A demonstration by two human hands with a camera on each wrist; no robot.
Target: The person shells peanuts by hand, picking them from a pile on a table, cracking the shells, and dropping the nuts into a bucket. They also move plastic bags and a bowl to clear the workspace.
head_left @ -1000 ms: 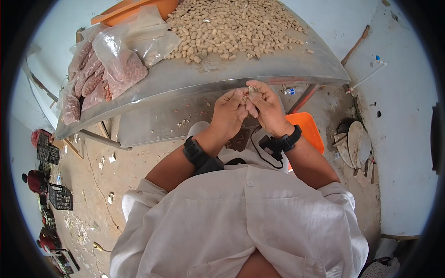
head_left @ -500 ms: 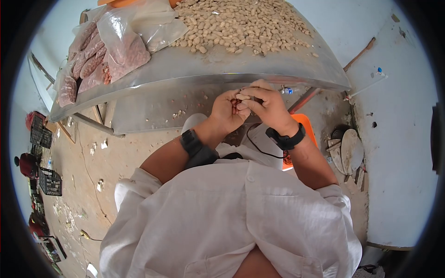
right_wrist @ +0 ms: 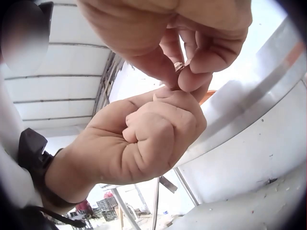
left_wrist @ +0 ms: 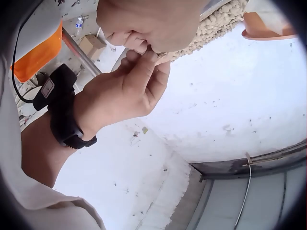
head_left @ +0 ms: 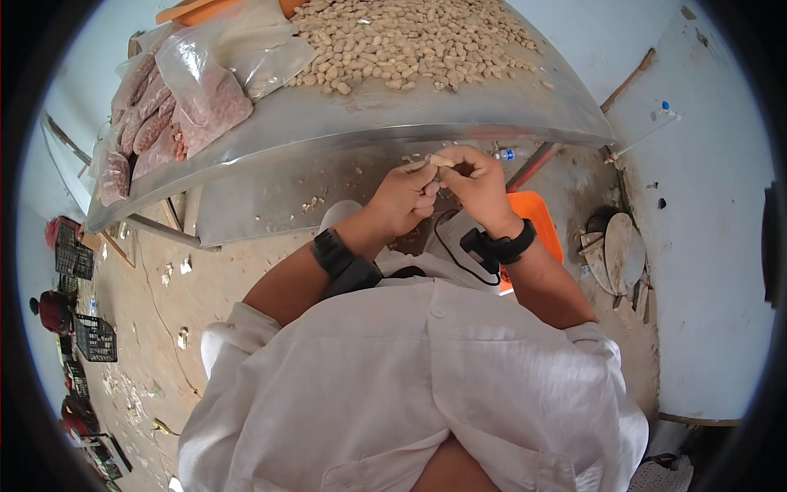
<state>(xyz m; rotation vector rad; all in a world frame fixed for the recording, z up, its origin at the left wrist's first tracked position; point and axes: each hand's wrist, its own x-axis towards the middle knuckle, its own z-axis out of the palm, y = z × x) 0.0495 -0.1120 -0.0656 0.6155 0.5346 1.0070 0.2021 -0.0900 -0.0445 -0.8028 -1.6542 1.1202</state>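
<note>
Both hands meet in front of the table's near edge. My right hand [head_left: 479,187] pinches a tan unshelled peanut [head_left: 440,161] between thumb and fingers. The left hand [head_left: 400,201] has its thumb and forefinger at the other end of that peanut, its remaining fingers curled into the palm. From the right wrist, a bit of brown shell [right_wrist: 179,66] shows between the right fingertips, right above the curled left hand [right_wrist: 148,136]. What lies inside the left palm is hidden. Beyond the hands, a large heap of unshelled peanuts [head_left: 410,45] covers the back of the metal table [head_left: 352,111].
Clear plastic bags of pinkish kernels [head_left: 215,111] lie on the table's left, near an orange basin [head_left: 193,11]. An orange container [head_left: 537,221] stands below, beside the right forearm. Black crates [head_left: 96,338] line the floor at left; a white wall [head_left: 713,271] rises at right.
Half a second ago the left hand was more open, with reddish kernels showing at its fingers; now those fingers are curled in. The right hand has stayed close, with a peanut between its fingers.
</note>
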